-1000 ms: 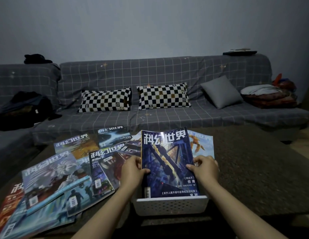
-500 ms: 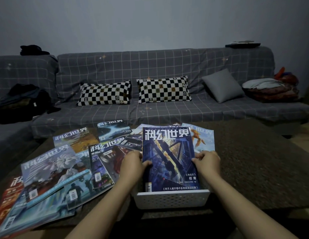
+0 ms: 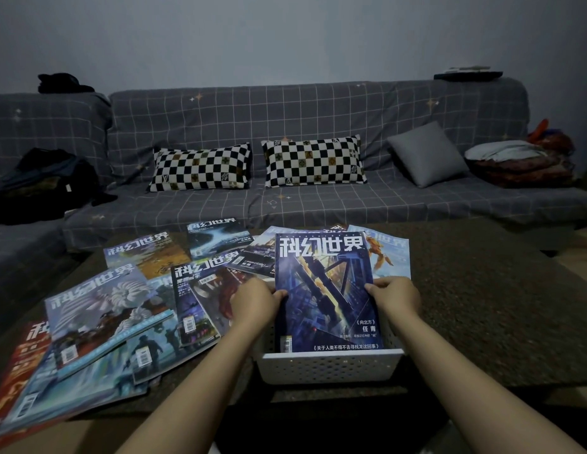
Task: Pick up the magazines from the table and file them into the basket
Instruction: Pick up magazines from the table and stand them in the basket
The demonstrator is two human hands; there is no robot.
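The person holds one blue-covered magazine (image 3: 324, 290) upright by its two side edges, its lower end already below the rim of the white perforated basket (image 3: 328, 367) that sits at the near edge of the dark table (image 3: 488, 309). The left hand (image 3: 254, 304) curls around the left edge at about mid-height, thumb on the cover, and the right hand (image 3: 397, 298) grips the right edge at the same level, fingers wrapped behind; both are closed on the magazine, neither is free. Judging from its look, the magazine is light, thin and glossy, so it should be floppy rather than stiff: held only at one corner it would likely bow or slip, whereas a grip on both long edges near the middle keeps it flat and lets it slide straight down. The slick cover probably offers little friction, so a firm pinch with the thumb on the front seems wise, and the pages could crease if the bottom edge catches on the basket wall. Behind it, further magazines (image 3: 380, 253) lean at the far side of the basket; whether they stand inside it cannot be told. The loose magazines on the table (image 3: 111, 309) lie fanned and overlapping to the left, from near to far, flat with covers up. Each is best lifted by sliding fingers under a free edge, since the overlaps mean that pulling one may drag its neighbours.
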